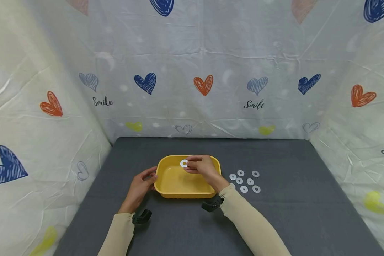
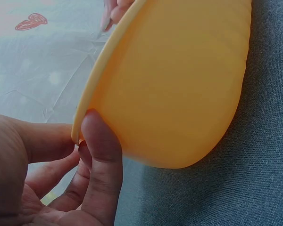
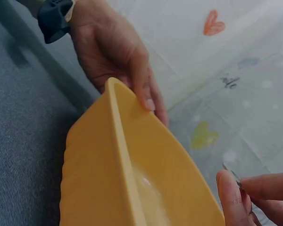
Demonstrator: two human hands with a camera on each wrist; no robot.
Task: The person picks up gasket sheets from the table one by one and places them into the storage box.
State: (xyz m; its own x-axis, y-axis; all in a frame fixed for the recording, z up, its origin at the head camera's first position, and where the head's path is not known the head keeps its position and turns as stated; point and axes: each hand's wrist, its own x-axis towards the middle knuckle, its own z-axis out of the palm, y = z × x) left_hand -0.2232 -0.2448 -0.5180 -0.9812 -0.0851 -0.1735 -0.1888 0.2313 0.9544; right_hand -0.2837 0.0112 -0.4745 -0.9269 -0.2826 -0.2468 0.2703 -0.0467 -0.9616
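A yellow plastic tub stands on the dark grey table, its inside bare where it shows. My left hand grips the tub's left rim, with the thumb and fingers on either side of the wall, as the left wrist view shows close up. Over the tub, my right hand pinches a flat metal washer between thumb and fingers. Edge-on, the same washer shows as a thin disc in the right wrist view. Several similar washers lie loose on the table, just right of the tub.
The dark grey table reaches back to a white curtain printed with hearts, which also closes off both sides. A black wrist device sits on the left wrist and another wrist device on the right.
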